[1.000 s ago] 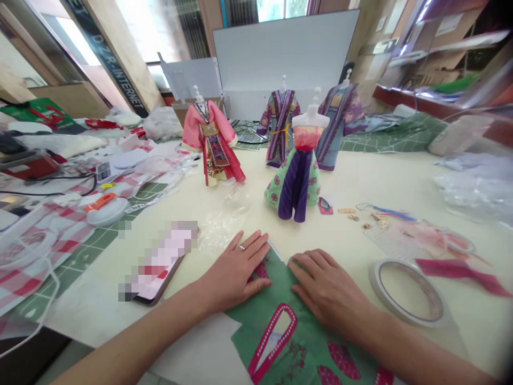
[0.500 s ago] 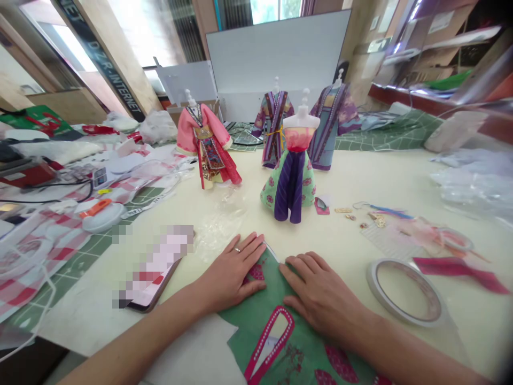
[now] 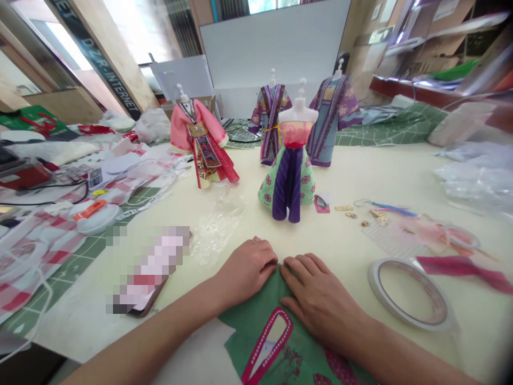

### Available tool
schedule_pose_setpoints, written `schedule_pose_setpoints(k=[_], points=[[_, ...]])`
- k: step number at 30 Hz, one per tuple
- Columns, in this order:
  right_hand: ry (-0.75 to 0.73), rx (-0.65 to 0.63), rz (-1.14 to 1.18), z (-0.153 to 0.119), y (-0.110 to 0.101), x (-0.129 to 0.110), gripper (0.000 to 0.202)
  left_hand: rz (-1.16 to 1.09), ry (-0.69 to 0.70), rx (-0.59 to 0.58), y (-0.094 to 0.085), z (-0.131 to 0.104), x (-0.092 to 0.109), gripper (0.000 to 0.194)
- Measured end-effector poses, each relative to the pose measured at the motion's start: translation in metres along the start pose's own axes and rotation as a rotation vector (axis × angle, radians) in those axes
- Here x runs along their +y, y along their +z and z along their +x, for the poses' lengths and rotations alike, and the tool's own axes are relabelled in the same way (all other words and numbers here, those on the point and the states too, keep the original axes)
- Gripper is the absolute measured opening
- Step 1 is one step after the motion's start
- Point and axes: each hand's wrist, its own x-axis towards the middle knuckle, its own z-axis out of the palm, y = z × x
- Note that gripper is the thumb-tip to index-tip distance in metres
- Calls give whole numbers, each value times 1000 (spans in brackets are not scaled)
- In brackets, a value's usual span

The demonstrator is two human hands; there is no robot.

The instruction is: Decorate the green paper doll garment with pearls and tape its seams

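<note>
Green patterned fabric lies on the pale table in front of me, with a magenta, bead-edged loop trim across it. The fingers of my left hand are curled and pinched on the fabric's far edge. My right hand rests flat on the fabric, fingers extended, its fingertips close to those of my left. Just beyond stands a doll form in a green and purple skirt.
A doll form in a pink robe stands back left, two in purple robes behind. A phone lies left, a tape roll right, near magenta ribbon and small trinkets. Cluttered cloth and cables fill the far left.
The fingers of my left hand have closed from a flat spread onto the fabric's edge, and that hand has moved a little right. My right hand remains almost where it was.
</note>
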Motion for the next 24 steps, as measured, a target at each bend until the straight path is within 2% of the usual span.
schedule_pose_setpoints(k=[12, 19, 24], points=[[-4, 66, 13, -3, 7, 1, 34, 107, -81, -122, -10, 25, 8, 11], [-13, 70, 26, -4, 9, 3, 31, 123, -88, -125, -7, 26, 10, 13], [-6, 72, 39, -4, 8, 2, 30, 51, -56, -132, -8, 23, 4, 16]])
